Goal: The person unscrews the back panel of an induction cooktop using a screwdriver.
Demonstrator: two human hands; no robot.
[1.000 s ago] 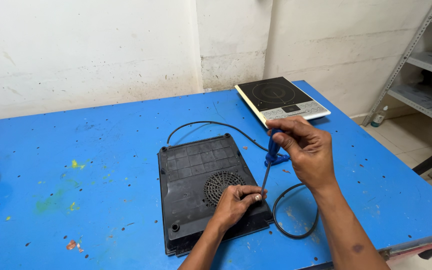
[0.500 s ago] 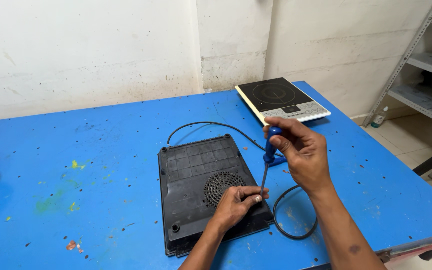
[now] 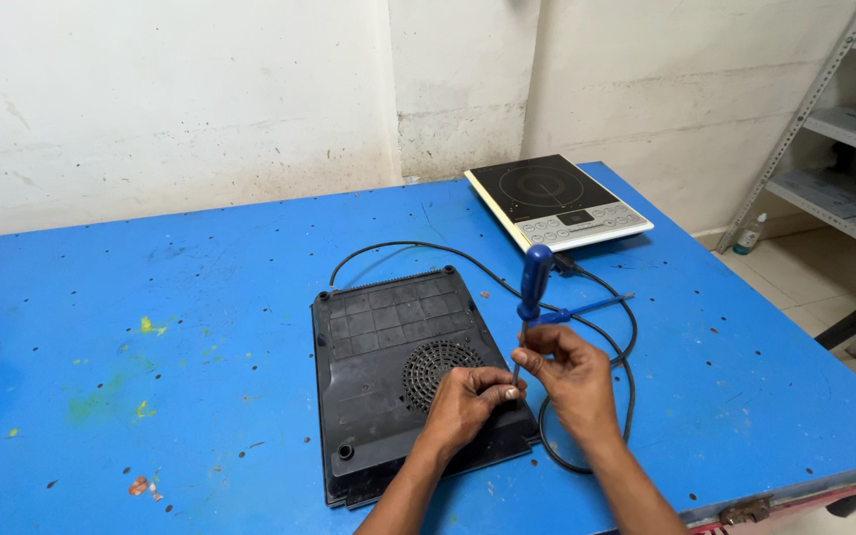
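Head view, hands (image 3: 522, 381) gripping blue screwdriver (image 3: 531, 292), upturned cooktop (image 3: 388, 347)

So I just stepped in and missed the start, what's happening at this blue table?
A person has an induction cooktop lying face down on the blue table. The left hand rests on its black underside beside the round vent. The right hand pinches the shaft of a blue-handled screwdriver, held upright at the near right corner. A second cooktop sits face up behind.

the upturned black induction cooker (image 3: 398, 372) has a matt, ribbed plastic base; the blue-handled screwdriver (image 3: 530, 297) shows glossy plastic and a thin metal shaft; the blue table (image 3: 151, 327) is scuffed, paint-flecked.
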